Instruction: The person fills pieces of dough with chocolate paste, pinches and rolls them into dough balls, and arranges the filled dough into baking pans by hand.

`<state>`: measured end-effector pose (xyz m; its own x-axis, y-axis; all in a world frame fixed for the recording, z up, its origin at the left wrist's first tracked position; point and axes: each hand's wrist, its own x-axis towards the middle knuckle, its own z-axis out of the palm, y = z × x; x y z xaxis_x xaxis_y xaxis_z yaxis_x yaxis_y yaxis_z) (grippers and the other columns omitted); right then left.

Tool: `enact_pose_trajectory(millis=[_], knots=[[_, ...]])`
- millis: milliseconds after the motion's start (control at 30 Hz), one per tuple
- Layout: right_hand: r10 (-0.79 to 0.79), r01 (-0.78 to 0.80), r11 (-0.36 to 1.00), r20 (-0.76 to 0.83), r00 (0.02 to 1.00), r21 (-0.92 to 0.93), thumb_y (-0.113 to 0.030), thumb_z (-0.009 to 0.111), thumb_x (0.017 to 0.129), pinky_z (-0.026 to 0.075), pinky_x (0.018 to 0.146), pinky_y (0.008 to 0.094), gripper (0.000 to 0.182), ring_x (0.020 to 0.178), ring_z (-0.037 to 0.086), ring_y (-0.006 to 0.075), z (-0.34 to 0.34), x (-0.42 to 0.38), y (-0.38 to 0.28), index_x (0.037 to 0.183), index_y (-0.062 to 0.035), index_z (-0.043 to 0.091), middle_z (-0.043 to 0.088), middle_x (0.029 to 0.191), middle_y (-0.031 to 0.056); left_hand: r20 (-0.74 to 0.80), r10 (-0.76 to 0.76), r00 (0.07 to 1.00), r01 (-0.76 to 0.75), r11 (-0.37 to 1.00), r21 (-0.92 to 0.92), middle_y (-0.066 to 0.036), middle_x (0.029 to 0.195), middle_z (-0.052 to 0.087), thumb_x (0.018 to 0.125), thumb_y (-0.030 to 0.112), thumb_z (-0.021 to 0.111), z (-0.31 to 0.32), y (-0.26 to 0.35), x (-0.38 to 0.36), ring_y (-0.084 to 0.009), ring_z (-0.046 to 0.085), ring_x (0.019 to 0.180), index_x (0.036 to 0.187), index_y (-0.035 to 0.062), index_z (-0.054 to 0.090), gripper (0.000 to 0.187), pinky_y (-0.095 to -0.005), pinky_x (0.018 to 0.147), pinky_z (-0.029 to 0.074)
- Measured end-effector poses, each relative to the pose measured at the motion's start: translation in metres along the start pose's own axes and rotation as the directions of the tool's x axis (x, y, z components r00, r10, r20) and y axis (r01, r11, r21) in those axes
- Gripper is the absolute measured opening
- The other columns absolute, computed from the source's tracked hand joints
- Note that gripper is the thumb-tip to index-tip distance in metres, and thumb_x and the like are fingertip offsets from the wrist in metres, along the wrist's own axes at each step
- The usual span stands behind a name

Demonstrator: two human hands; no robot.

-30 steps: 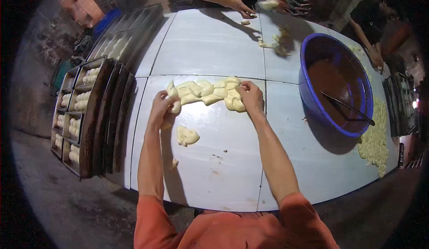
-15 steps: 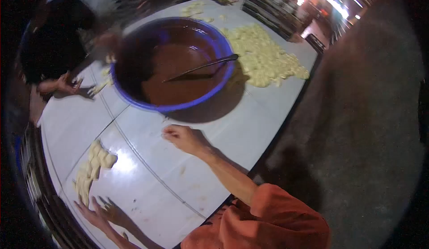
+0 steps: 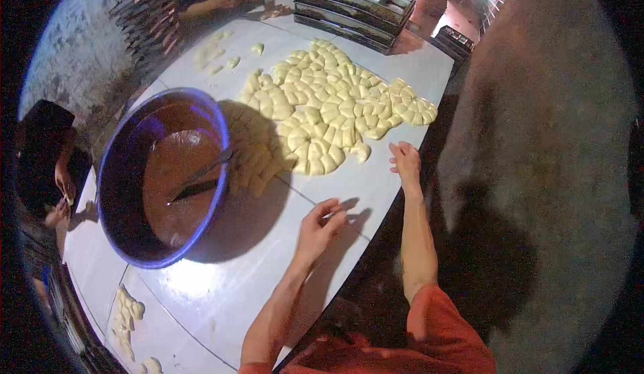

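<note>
A wide spread of pale dough pieces (image 3: pixel 329 99) lies on the white tiled table (image 3: pixel 268 220). My left hand (image 3: pixel 320 230) is above the table, just below the dough, fingers apart and holding nothing. Over the right table edge, close to the dough's lower right end, my right hand (image 3: pixel 406 163) has its fingers loosely curled; whether anything is between them cannot be made out. To the left stands a large blue basin (image 3: pixel 218 116) of brown filling (image 3: pixel 171 199), with a dark-handled utensil (image 3: pixel 204 173) resting in it.
Stacked metal trays (image 3: pixel 355 5) stand at the table's far end. A smaller dough group (image 3: pixel 125 317) lies at the lower left, and a few pieces (image 3: pixel 213 50) lie at the far left. One person's hands (image 3: pixel 62 199) are at the left edge; another person's arm (image 3: pixel 221 2) is beyond the table.
The view has swung right, so the basin appears farther left. My left hand has moved from the small dough group toward the large spread, and my right hand has moved to its lower right end.
</note>
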<state>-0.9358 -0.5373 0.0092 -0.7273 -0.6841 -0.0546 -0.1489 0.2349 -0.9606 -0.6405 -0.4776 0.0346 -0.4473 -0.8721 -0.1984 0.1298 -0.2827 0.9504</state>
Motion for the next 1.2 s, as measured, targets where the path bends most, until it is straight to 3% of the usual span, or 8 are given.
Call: enact_pose_trajectory(millis=[233, 300, 367, 600, 867, 967, 1033, 1200], knots=[[-0.018, 0.014, 0.973, -0.015, 1.000, -0.231, -0.030, 0.078, 0.075, 0.059, 0.053, 0.0292, 0.060, 0.073, 0.069, 0.0213, 0.022, 0.081, -0.032, 0.118, 0.0084, 0.060, 0.069, 0.104, 0.0156, 0.002, 0.143, 0.990, -0.138, 0.953, 0.268, -0.013, 0.113, 0.068, 0.089, 0.025, 0.074, 0.092, -0.005, 0.119, -0.0248, 0.066, 0.101, 0.132, 0.0008, 0.056, 0.053, -0.0355, 0.090, 0.051], [-0.247, 0.206, 0.911, -0.072, 0.966, -0.357, -0.024, 0.075, 0.072, 0.058, 0.070, 0.0436, 0.049, 0.083, 0.070, 0.0352, 0.035, 0.119, 0.006, 0.109, 0.0072, 0.064, 0.070, 0.092, 0.0208, -0.003, 0.225, 0.974, -0.205, 0.892, 0.404, -0.016, 0.121, 0.063, 0.088, 0.023, 0.071, 0.105, -0.009, 0.151, -0.0278, 0.065, 0.106, 0.134, 0.0010, 0.053, 0.054, -0.0366, 0.093, 0.050], [-0.284, 0.215, 0.860, -0.085, 0.955, -0.463, -0.021, 0.075, 0.074, 0.057, 0.060, 0.0319, 0.042, 0.076, 0.068, 0.0215, 0.031, 0.111, -0.002, 0.102, 0.0064, 0.061, 0.067, 0.091, 0.0122, -0.007, 0.329, 0.944, -0.272, 0.793, 0.546, -0.022, 0.131, 0.056, 0.085, 0.017, 0.067, 0.115, -0.009, 0.176, -0.0371, 0.059, 0.117, 0.138, 0.0005, 0.047, 0.059, -0.0417, 0.099, 0.047], [-0.001, -0.162, 0.901, 0.374, 0.927, 0.403, -0.005, 0.066, 0.081, 0.049, 0.073, 0.0199, 0.026, 0.080, 0.059, 0.0083, -0.005, 0.063, 0.030, 0.105, -0.0006, 0.058, 0.060, 0.092, 0.0012, -0.052, 0.386, 0.921, -0.263, 0.715, 0.647, -0.020, 0.114, 0.063, 0.080, 0.020, 0.073, 0.119, -0.039, 0.204, -0.0379, 0.063, 0.101, 0.127, 0.0022, 0.056, 0.053, -0.0445, 0.087, 0.051], [-0.113, -0.221, 0.887, 0.655, 0.748, 0.405, -0.008, 0.069, 0.077, 0.042, 0.102, 0.0334, 0.062, 0.106, 0.054, 0.0176, -0.024, -0.120, 0.002, 0.137, -0.0023, 0.055, 0.059, 0.120, 0.0066, 0.115, 0.171, 0.979, -0.206, 0.825, 0.526, -0.013, 0.111, 0.066, 0.078, 0.015, 0.078, 0.022, -0.012, 0.022, -0.0287, 0.067, 0.097, 0.119, 0.0074, 0.062, 0.045, -0.0366, 0.083, 0.054], [0.126, -0.209, 0.978, 0.758, 0.640, 0.015, -0.012, 0.075, 0.081, 0.044, 0.098, 0.0326, 0.031, 0.109, 0.056, 0.0180, 0.015, -0.196, -0.007, 0.107, -0.0016, 0.062, 0.057, 0.130, 0.0103, -0.009, 0.205, 0.979, -0.154, 0.764, 0.627, -0.013, 0.117, 0.061, 0.080, 0.012, 0.072, -0.043, -0.012, -0.065, -0.0341, 0.065, 0.100, 0.121, 0.0092, 0.059, 0.043, -0.0415, 0.084, 0.055], [-0.027, 0.041, 0.999, 0.797, 0.603, 0.003, -0.011, 0.073, 0.086, 0.052, 0.087, 0.0314, 0.021, 0.107, 0.059, 0.0169, 0.050, -0.247, -0.005, 0.100, -0.0031, 0.058, 0.061, 0.126, 0.0128, -0.181, 0.168, 0.969, -0.002, 0.739, 0.674, -0.013, 0.118, 0.059, 0.082, 0.011, 0.069, -0.090, 0.002, -0.129, -0.0366, 0.064, 0.100, 0.118, 0.0099, 0.061, 0.037, -0.0436, 0.083, 0.055], [0.077, -0.071, 0.995, 0.980, 0.185, -0.065, -0.005, 0.066, 0.092, 0.055, 0.073, 0.0265, 0.035, 0.087, 0.066, 0.0148, 0.149, -0.391, -0.061, 0.122, -0.0051, 0.047, 0.070, 0.106, 0.0112, -0.532, 0.426, 0.732, 0.137, 0.673, 0.727, -0.013, 0.122, 0.059, 0.078, 0.004, 0.074, -0.198, 0.020, -0.291, -0.0315, 0.066, 0.098, 0.111, 0.0111, 0.065, 0.035, -0.0382, 0.082, 0.056]])
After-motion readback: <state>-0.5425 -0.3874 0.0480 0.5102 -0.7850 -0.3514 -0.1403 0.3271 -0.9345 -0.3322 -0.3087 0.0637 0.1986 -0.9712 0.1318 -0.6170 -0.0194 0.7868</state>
